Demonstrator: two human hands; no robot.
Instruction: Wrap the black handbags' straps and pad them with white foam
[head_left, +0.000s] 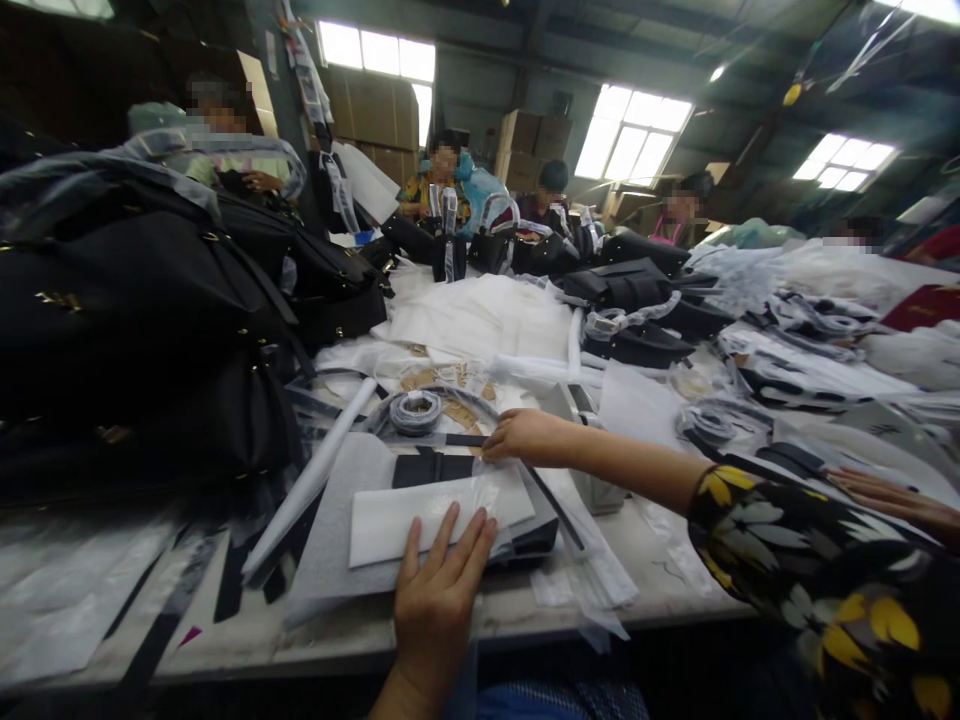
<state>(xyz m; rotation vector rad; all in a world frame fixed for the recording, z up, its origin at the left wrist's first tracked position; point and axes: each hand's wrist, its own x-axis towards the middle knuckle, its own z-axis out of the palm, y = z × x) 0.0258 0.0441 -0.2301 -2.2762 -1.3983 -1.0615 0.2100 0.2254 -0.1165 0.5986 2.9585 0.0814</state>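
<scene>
My left hand (pixel 442 590) lies flat with fingers apart on a white padded sheet (pixel 382 525). That sheet rests over a black leather-like piece (pixel 427 468), and crinkled clear plastic (pixel 484 495) shows by my fingertips. Under both spreads a larger pale tissue-like sheet (pixel 322 560). From the right, in a flowered sleeve, my right hand (pixel 529 437) reaches to the far edge of the black piece. Its fingers are curled together there, and what they grip is hidden. A plastic-wrapped coiled strap (pixel 415 411) lies just beyond.
Black bags (pixel 135 330) are heaped at the left. A white roll (pixel 307 485) slants beside the work. White sheets (pixel 480 315) pile up ahead, with wrapped black bags (pixel 637 300) farther right. Another person's hand (pixel 900 495) shows at the right; several people sit across the table.
</scene>
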